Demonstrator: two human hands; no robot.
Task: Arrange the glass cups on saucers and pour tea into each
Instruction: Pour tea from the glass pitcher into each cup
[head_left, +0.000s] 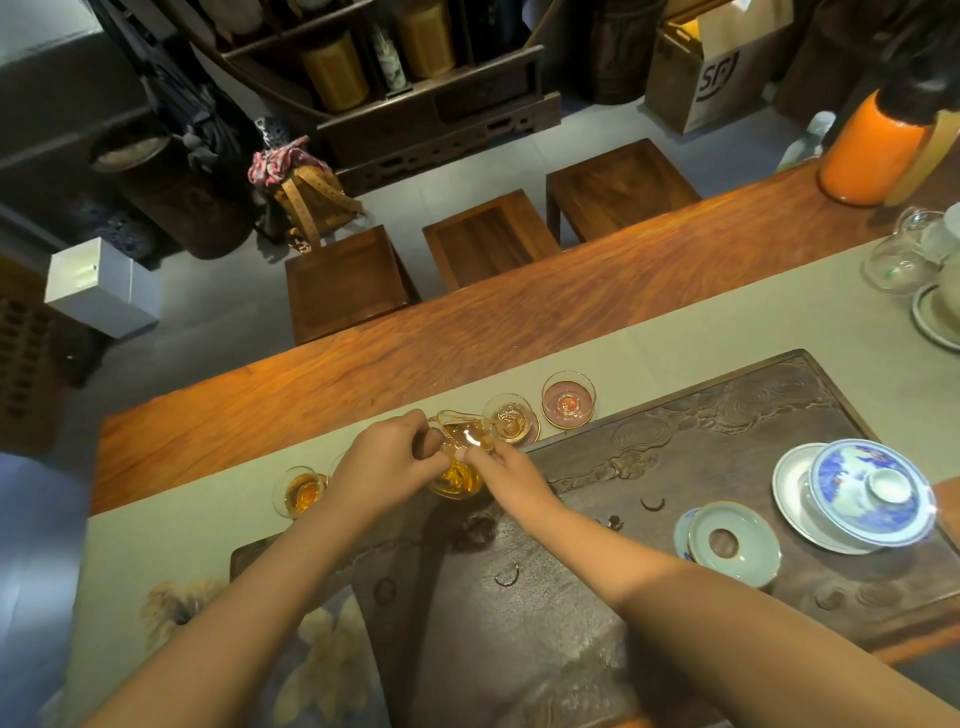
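A row of glass cups on saucers runs along the far edge of the carved tea tray (727, 467). The leftmost cup (302, 491) holds amber tea. Another filled cup (457, 480) sits under my hands. My left hand (384, 462) grips the handle of a glass pitcher (465, 434), tilted with its spout over a third cup (511, 418), which has a little tea in it. My right hand (511, 470) steadies the pitcher from the right side. The rightmost cup (568, 399) on its gold-rimmed saucer looks empty.
A blue-and-white lidded gaiwan (865, 491) on its saucer and a pale green dish (732, 543) stand on the tray's right. Glassware (901, 265) and an orange vessel (870, 150) are at the far right. Wooden stools (488, 244) line the table's far side.
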